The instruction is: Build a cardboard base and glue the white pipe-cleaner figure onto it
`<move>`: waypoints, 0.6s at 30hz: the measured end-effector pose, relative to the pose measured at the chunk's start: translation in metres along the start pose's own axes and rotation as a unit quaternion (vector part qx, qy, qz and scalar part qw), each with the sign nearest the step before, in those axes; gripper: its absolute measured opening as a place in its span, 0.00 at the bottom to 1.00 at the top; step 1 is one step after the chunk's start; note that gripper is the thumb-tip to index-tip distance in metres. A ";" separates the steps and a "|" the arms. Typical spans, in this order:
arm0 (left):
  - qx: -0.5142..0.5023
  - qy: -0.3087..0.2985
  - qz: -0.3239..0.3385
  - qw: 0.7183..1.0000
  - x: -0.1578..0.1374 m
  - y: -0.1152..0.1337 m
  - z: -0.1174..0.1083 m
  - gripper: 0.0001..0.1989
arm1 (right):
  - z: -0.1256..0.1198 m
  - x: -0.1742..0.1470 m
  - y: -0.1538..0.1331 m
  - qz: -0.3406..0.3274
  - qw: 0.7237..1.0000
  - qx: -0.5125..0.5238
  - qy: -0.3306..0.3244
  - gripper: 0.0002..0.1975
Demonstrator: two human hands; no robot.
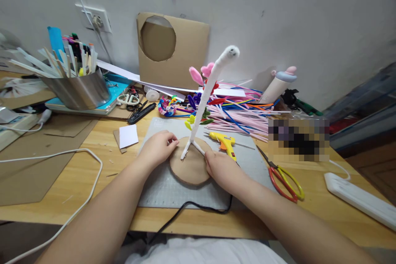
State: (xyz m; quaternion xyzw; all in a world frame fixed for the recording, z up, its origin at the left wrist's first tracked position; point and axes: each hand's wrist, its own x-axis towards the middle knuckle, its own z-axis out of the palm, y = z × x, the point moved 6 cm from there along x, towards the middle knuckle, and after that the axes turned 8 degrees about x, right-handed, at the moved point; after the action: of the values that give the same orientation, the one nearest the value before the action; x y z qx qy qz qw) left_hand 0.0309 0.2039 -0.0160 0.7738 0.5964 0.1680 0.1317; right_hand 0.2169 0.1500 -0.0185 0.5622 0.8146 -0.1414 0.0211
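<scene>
A round cardboard disc (193,173) lies on a grey cutting mat (154,189). From it rises a tilted white fuzzy stem (202,103), forked into two legs at its base. My left hand (159,148) has curled fingers and grips the disc's left edge. On the opposite side, my right hand (222,169) is closed at the disc's right edge, against the end of the right leg; its fingertips are partly hidden. Behind the stem show pink petals (196,75) and yellow fuzzy flowers (189,121). A yellow glue gun (227,142) lies just beyond my right hand.
Red-and-yellow-handled scissors (284,177) and a white power strip (359,198) lie to the right. Pipe cleaners (238,117) are heaped behind the mat. A metal pot (80,90) of sticks stands left. A black cable (185,204) crosses the front; cut cardboard (173,70) leans on the wall.
</scene>
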 end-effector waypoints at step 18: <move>-0.283 0.035 0.161 0.945 -0.041 0.082 -0.008 0.03 | 0.011 -0.018 -0.021 0.018 0.482 0.870 -0.098 0.13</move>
State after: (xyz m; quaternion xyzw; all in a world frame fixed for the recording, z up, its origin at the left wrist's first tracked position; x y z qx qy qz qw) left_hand 0.0901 0.1439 0.0204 0.7842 0.3961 0.3756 0.2950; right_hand 0.2033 0.1238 -0.0213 0.2902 0.2579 -0.8318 -0.3966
